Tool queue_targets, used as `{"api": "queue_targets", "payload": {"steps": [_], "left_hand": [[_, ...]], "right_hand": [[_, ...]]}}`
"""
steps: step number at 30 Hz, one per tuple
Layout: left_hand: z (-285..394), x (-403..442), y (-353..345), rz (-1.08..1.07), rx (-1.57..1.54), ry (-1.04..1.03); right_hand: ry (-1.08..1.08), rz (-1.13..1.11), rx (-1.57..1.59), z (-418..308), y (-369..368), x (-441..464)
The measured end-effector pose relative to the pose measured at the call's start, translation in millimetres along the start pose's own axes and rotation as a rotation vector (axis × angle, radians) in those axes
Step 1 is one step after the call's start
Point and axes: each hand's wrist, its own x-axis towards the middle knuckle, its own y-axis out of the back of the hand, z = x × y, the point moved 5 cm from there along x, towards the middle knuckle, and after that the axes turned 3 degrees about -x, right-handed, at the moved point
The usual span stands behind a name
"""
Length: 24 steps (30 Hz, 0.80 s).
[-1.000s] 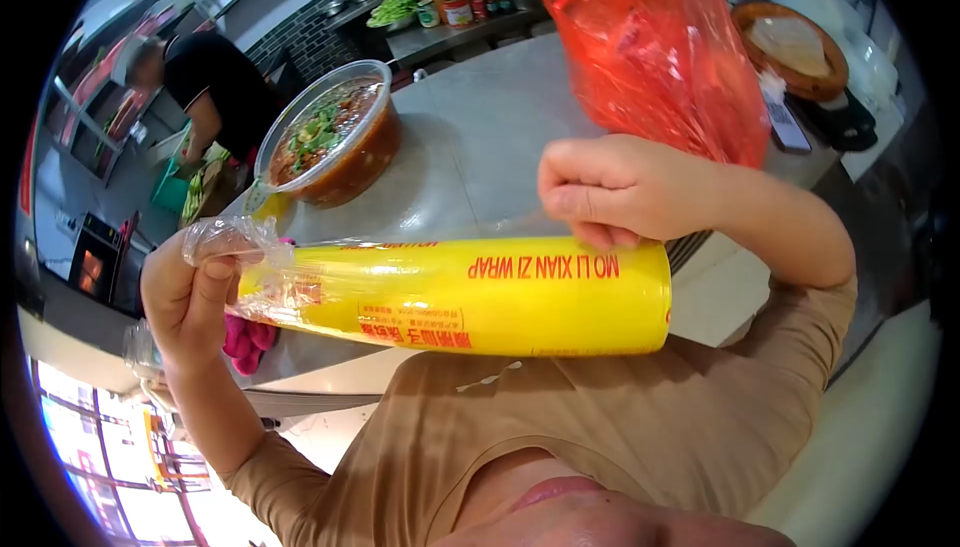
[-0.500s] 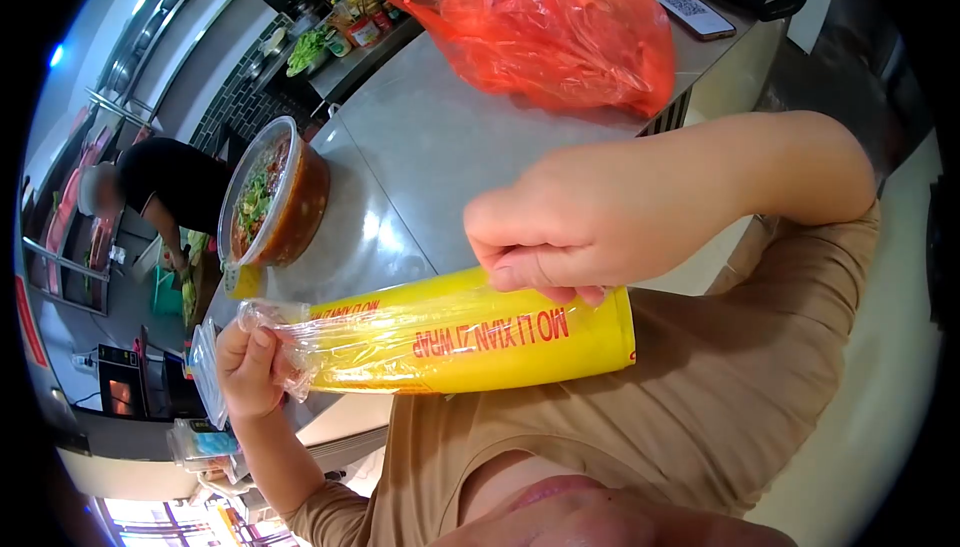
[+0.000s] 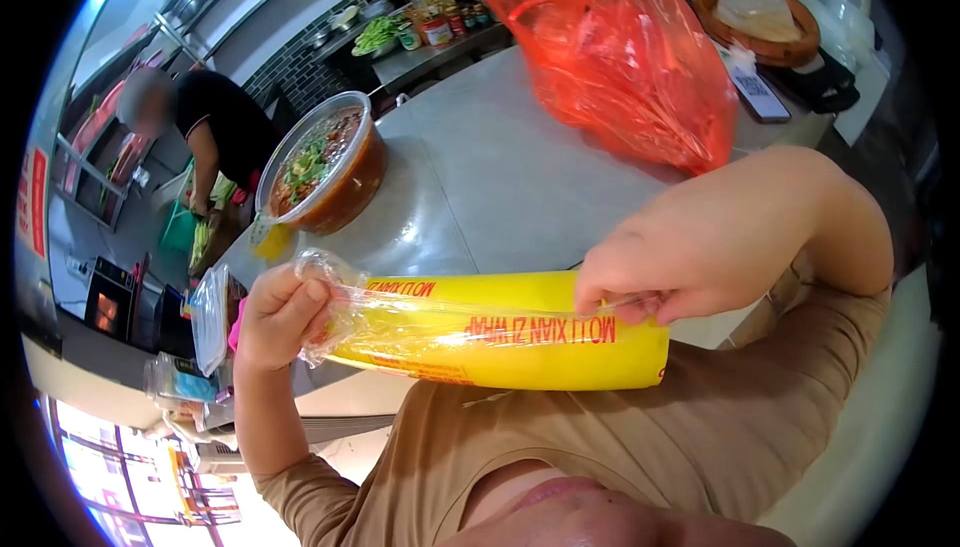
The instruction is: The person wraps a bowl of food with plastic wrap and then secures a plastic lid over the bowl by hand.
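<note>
A yellow cling film box (image 3: 520,357) with red lettering lies across in front of my chest, close to the table edge. At its left end my left hand (image 3: 283,317) is closed on bunched clear cling film (image 3: 335,297). My right hand (image 3: 690,257) is closed near the box's right end, its fingers pinching a strand of the film. The film stretches along the yellow surface between both hands. Just beyond stands a clear round tub (image 3: 335,187) of reddish food topped with chopped greens.
On the grey table (image 3: 440,187) are a red plastic bag (image 3: 630,67), a phone (image 3: 757,92) and a round wooden board (image 3: 750,22). Clear lids (image 3: 212,322) lie at the left. Beyond, a person in black (image 3: 225,127) bends over vegetables.
My right hand has shifted right and down along the yellow box, toward its right end. The film between my hands looks pulled into a narrower, tauter strip. The view has also shifted.
</note>
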Motion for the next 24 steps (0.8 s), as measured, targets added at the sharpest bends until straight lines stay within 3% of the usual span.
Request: {"api": "queue_targets", "payload": {"steps": [1, 4, 12, 18, 22, 24], "left_hand": [[1.3, 0.1, -1.3, -0.01, -0.011, -0.009], [3.9, -0.3, -3.0, -0.038, -0.024, -0.036], [2.7, -2.5, -2.5, -0.084, -0.011, -0.008], [3.8, -6.4, -4.8, -0.047, 0.067, -0.157], [6.4, -9.5, -3.8, -0.092, 0.056, -0.078], [7.0, -11.8, -5.3, -0.091, 0.065, -0.083]], "right_hand": [[-0.012, -0.009, -0.032, 1.2, -0.3, 0.3], [0.279, 0.169, -0.153, -3.9, -2.8, 1.1], [0.306, 0.164, -0.071, -10.8, -7.1, -1.5], [0.364, 0.108, -0.119, -13.1, -10.4, -1.9], [0.36, -0.077, 0.043, -24.9, -21.0, -1.1], [0.32, -0.025, 0.054, -27.2, -18.9, -0.8]]}}
